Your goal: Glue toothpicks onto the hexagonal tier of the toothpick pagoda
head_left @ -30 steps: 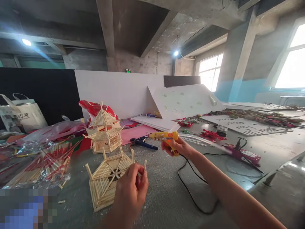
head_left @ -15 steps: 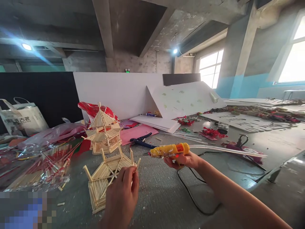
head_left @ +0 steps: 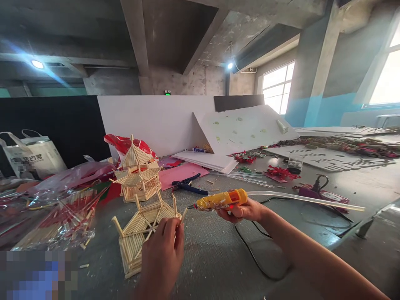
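Between the fingertips of my left hand [head_left: 165, 254] is a short wooden stick [head_left: 185, 216], tilted up to the right. My right hand [head_left: 239, 210] grips a yellow glue gun [head_left: 220, 200], its nozzle pointing left at the upper end of the stick; whether they touch I cannot tell. A long clear glue stick [head_left: 306, 199] sticks out of the gun's back. Behind my left hand, and partly hidden by it, lies a flat stick-built base [head_left: 133, 246] with upright posts at its corners. A tiered stick pagoda [head_left: 140, 179] stands just beyond it.
Blue-handled pliers [head_left: 190, 185] lie past the glue gun, by pink paper [head_left: 175, 175]. Plastic bags of sticks [head_left: 68, 216] cover the left side. A black cord [head_left: 246, 246] loops below my right arm. White boards [head_left: 206, 160] and red decorations [head_left: 281, 173] lie farther back.
The glue gun's nozzle has dropped slightly and come close to the stick's upper end. My left hand keeps its pinch on the stick. The view has shifted slightly.
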Available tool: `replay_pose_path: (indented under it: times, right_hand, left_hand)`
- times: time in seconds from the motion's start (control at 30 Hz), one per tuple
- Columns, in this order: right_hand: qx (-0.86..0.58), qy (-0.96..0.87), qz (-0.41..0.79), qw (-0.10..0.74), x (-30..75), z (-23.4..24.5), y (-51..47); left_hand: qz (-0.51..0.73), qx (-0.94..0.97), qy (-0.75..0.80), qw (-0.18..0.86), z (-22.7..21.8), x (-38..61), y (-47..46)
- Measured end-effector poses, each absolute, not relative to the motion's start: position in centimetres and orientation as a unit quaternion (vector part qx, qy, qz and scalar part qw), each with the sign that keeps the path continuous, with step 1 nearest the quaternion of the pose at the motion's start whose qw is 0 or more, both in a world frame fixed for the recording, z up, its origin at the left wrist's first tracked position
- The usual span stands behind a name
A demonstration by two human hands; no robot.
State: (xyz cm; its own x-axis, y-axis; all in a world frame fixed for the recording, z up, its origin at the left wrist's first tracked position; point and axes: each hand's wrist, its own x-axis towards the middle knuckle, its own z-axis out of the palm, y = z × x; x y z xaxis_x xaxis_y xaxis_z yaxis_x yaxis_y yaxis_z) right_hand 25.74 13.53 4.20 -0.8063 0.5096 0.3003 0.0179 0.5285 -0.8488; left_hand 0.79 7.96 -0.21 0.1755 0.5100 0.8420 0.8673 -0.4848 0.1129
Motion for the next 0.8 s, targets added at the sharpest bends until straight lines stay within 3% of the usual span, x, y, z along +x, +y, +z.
replay_pose_path:
  times: [0.8]
  right_hand:
    - [-0.159, -0.838, 0.454, 0.256, 25.7, 4.9, 13.1]
  left_hand:
    - [-0.441, -0.745, -0.471, 0.168, -0.1, 0.6, 7.7]
